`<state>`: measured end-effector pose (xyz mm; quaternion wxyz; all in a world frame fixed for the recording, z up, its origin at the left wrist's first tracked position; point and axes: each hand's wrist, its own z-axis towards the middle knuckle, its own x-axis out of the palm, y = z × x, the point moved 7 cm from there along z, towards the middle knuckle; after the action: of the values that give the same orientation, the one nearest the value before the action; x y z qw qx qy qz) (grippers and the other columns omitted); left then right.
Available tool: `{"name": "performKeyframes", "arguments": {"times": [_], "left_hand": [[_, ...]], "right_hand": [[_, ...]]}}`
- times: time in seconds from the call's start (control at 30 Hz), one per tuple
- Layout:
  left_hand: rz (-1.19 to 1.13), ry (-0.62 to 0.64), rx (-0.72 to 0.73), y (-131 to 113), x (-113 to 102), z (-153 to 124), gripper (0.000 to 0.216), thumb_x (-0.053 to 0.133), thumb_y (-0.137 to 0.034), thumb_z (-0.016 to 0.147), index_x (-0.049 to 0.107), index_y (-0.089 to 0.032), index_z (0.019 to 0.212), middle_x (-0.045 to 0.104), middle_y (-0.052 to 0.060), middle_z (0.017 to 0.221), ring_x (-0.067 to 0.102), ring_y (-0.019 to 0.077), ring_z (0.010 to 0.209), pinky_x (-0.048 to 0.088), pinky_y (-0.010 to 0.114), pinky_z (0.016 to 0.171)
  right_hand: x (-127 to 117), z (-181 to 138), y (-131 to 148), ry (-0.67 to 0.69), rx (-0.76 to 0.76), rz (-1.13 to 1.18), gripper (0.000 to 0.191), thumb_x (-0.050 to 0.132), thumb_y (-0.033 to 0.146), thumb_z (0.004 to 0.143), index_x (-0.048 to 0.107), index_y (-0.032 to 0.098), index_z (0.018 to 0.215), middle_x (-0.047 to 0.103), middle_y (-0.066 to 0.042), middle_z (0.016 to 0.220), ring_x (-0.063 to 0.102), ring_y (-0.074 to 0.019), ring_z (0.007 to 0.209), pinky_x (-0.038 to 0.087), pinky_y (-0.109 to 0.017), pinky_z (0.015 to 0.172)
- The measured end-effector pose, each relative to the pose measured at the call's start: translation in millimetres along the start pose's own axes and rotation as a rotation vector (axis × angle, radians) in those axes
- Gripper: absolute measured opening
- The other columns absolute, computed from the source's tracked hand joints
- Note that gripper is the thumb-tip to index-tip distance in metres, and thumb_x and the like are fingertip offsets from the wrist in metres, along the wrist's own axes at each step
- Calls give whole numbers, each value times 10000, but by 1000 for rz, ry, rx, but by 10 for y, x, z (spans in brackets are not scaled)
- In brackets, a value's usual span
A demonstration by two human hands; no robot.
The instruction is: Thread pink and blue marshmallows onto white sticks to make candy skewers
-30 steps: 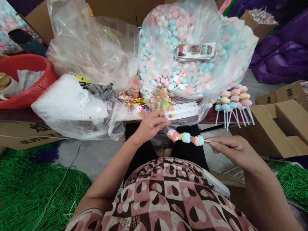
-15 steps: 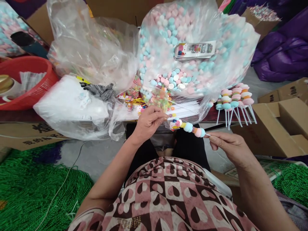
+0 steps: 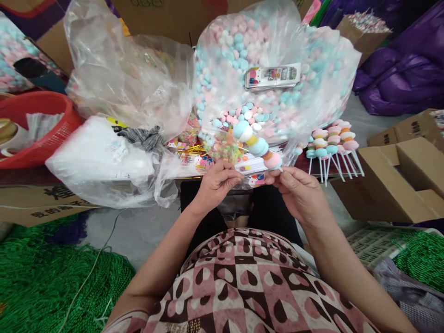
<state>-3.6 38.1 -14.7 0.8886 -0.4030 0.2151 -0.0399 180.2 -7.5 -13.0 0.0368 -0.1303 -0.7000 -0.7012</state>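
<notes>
The right fingers (image 3: 291, 178) hide the candy skewer's (image 3: 259, 147) lower end.

Flat, moderate light leaves whitish glare on the clear bag (image 3: 132, 88) toward ten o'clock, dim shade over the purple sacks (image 3: 398, 83) at two, and soft, edge-stretched detail in the green strands (image 3: 52, 277) at eight.

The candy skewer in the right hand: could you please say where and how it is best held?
Probably by the stick below the candies, coming from the near right, where the right hand pinches it: candies crowd the upper length, and the candy skewer tilts away to the left.
</notes>
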Motion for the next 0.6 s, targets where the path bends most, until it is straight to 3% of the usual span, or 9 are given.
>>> {"name": "performKeyframes", "arguments": {"times": [0.33, 0.47, 0.6], "left_hand": [[42, 16, -24, 99, 8, -52, 134, 602, -259, 897, 723, -206, 913, 609, 34, 858, 591, 134, 828, 469, 282, 764], [40, 13, -19, 84, 35, -57, 134, 598, -251, 899, 721, -200, 915, 605, 32, 847, 591, 132, 822, 462, 278, 764], [53, 33, -37, 61, 78, -49, 137, 593, -262, 902, 715, -199, 897, 613, 34, 841, 586, 131, 806, 460, 275, 742]], "right_hand": [[14, 20, 130, -33, -59, -65, 236, 756, 451, 762, 729, 221, 809, 682, -17, 757, 674, -199, 817, 530, -409, 896], [106, 40, 41, 39, 19, 23, 219, 752, 446, 762, 720, 232, 799, 630, -2, 701, 663, -196, 794, 550, -394, 840], [280, 19, -113, 176, 121, 97, 229, 752, 466, 756, 712, 240, 748, 657, -15, 699, 672, -226, 864, 526, -422, 883]]}}
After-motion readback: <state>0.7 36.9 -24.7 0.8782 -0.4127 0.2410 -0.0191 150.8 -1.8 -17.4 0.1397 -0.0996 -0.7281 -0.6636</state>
